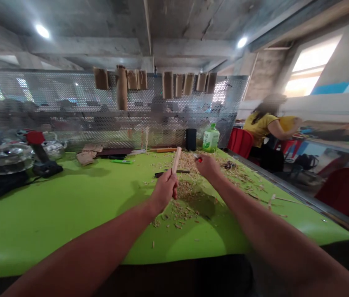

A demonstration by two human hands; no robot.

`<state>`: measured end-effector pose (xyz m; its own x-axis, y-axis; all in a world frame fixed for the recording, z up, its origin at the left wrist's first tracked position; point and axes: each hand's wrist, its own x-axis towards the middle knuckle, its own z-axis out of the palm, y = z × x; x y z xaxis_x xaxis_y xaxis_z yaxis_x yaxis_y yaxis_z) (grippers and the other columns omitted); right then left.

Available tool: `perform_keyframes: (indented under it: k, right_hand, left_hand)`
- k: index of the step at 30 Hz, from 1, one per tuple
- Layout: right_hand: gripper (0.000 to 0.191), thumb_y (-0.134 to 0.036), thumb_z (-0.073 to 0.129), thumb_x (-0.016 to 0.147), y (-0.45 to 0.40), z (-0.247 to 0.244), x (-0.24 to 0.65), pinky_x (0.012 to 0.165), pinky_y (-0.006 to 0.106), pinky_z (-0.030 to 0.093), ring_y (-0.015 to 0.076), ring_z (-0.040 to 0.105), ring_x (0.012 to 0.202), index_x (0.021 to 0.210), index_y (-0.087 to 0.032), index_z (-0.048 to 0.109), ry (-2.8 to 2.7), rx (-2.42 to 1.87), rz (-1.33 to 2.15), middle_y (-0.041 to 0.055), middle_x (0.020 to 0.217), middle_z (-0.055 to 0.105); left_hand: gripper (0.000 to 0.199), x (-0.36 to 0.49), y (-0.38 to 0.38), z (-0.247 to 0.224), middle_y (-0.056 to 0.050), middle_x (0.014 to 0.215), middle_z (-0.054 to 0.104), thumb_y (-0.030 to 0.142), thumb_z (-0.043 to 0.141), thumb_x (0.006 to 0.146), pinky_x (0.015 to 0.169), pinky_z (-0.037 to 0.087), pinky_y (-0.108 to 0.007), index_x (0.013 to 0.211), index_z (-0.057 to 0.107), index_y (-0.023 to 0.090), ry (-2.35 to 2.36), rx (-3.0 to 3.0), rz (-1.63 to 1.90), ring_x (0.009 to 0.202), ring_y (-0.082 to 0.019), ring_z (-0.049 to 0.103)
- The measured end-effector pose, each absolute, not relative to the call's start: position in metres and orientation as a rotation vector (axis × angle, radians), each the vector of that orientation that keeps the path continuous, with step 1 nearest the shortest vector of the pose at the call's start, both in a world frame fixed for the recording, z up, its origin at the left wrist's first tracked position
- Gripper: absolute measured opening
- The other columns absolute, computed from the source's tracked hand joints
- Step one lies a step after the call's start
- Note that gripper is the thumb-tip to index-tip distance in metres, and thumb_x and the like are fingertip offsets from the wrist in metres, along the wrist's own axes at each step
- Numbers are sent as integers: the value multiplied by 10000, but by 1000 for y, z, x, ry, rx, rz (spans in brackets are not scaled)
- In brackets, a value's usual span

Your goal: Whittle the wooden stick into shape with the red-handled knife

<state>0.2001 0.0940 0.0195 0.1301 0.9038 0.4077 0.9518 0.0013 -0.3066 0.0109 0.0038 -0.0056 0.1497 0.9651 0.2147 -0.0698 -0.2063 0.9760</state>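
Observation:
My left hand (164, 189) is wrapped round the lower end of a pale wooden stick (177, 159), which points up and away from me. To the right of the stick, my right hand (209, 167) is closed on a small red-handled knife (199, 159). The fingers cover most of it, and only a bit of red and a light tip show. The two hands are apart, and the knife does not touch the stick. Wood shavings (183, 210) lie scattered on the green tabletop (78, 206) beneath both hands. A dark flat tool (159, 174) lies just beyond my left hand.
A green-labelled bottle (210, 138) and a black box (191, 139) stand at the back. A green marker-like item (121, 161) lies left of centre. Metal pots (7, 156) and a red-topped device (39, 144) stand left. A person in yellow (259, 123) sits at right.

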Motion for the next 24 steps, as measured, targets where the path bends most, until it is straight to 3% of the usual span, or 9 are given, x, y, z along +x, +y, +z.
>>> perform_keyframes:
  k: [2,5,8,15,19,24]
  right_hand:
    - [305,-301,489,887,86,16,183,658,258,386,212,662,825,1001,-227,762,-1940,-1831,-153,81,918,756]
    - [293,-289,479,888,74,14,163,636,258,364,199,652,787,945,-228,760,-2068,-1768,-214,78,901,755]
    - [297,-284,464,905,68,16,157,639,255,362,193,656,793,957,-224,751,-2099,-1762,-264,85,923,758]
    - [312,-261,437,936,66,23,160,691,266,413,220,687,836,966,-195,740,-2068,-1825,-315,126,936,753]
    - [306,-248,453,927,75,22,165,732,281,443,243,698,879,996,-193,746,-1994,-1821,-303,131,946,753]
    - [336,-242,470,924,99,25,217,777,301,471,284,689,997,1099,-183,751,-1675,-2014,-75,144,1058,742]
  left_hand:
    - [206,8,10,-7,65,654,467,378,509,904,371,381,-185,808,458,203,909,1343,1265,398,-51,397]
    - [154,8,9,-5,80,671,441,353,508,905,326,289,-159,860,459,214,869,1290,1245,373,-32,323]
    - [97,11,3,0,97,622,359,317,485,916,311,200,-149,891,454,228,893,1263,1198,357,-34,258]
    - [70,15,-3,9,95,623,343,287,479,909,320,155,-164,903,458,221,926,1229,1179,360,-34,235]
    - [72,16,-16,12,94,621,350,262,452,935,333,170,-172,973,485,210,943,1228,1144,374,-40,232]
    - [253,21,-47,6,63,666,450,355,530,950,390,279,-179,1125,552,173,801,1416,960,451,-49,348]
